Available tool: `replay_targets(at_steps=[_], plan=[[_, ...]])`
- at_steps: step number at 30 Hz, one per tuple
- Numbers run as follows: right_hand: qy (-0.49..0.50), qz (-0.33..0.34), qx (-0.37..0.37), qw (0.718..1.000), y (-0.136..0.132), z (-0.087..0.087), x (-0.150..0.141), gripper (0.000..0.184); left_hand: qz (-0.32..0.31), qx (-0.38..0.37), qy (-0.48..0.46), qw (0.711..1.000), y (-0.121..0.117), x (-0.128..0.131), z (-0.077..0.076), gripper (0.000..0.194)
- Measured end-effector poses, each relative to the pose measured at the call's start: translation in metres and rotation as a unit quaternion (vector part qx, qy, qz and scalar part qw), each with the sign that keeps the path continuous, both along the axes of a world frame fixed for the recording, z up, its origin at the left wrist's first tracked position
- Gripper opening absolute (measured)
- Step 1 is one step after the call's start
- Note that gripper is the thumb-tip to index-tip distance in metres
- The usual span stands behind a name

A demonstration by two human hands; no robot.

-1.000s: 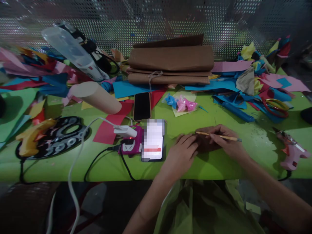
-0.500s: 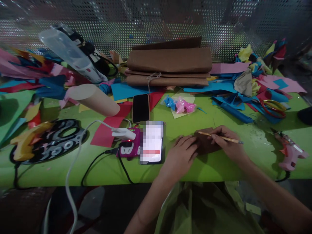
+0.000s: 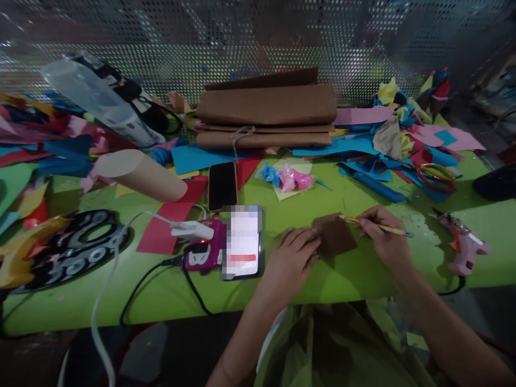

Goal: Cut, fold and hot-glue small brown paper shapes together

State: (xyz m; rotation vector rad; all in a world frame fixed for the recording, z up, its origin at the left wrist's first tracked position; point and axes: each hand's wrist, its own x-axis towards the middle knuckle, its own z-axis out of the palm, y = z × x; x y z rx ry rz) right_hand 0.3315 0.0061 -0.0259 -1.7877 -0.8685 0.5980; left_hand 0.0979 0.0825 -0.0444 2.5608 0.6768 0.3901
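Note:
A small brown paper square (image 3: 334,235) lies on the green tabletop in front of me. My left hand (image 3: 292,252) rests palm down, its fingertips stretched over the paper's left edge. In my right hand (image 3: 381,228) a pencil (image 3: 389,230) is pinched between thumb and fingers. The pencil's tip reaches the upper right part of the paper; whether it touches is too small to tell. Just left of my left hand lies a phone (image 3: 243,242) with a lit screen.
A purple power adapter (image 3: 215,244) with cables sits left of the phone. Further out are a dark phone (image 3: 223,185), a cardboard tube (image 3: 145,174) and a brown paper bundle (image 3: 266,105). Glue guns, one pink (image 3: 465,250) and one yellow (image 3: 30,252), flank me. Scissors (image 3: 437,177) lie among scraps.
My right hand and the pencil have shifted right, off the middle of the paper, so more of the square shows. My left hand stays on its left edge. The view has turned slightly.

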Motion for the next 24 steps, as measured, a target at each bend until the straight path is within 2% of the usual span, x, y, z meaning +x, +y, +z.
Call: replay_targets(at_steps=[9,19,24], plan=[[0.011,-0.010,-0.001,1.000,0.0000,0.0008,0.0020,0.008,-0.004,0.013,0.002,1.000,-0.0014,0.0011,0.0025,0.034],[0.006,-0.016,-0.004,1.000,-0.0026,-0.0059,0.0048,0.008,-0.009,0.032,0.013,0.999,-0.0028,0.0013,0.0035,0.030],[0.007,0.004,0.029,1.000,-0.0035,-0.0006,-0.0012,0.008,-0.015,0.033,0.009,0.999,-0.0035,0.0013,0.0042,0.028]])
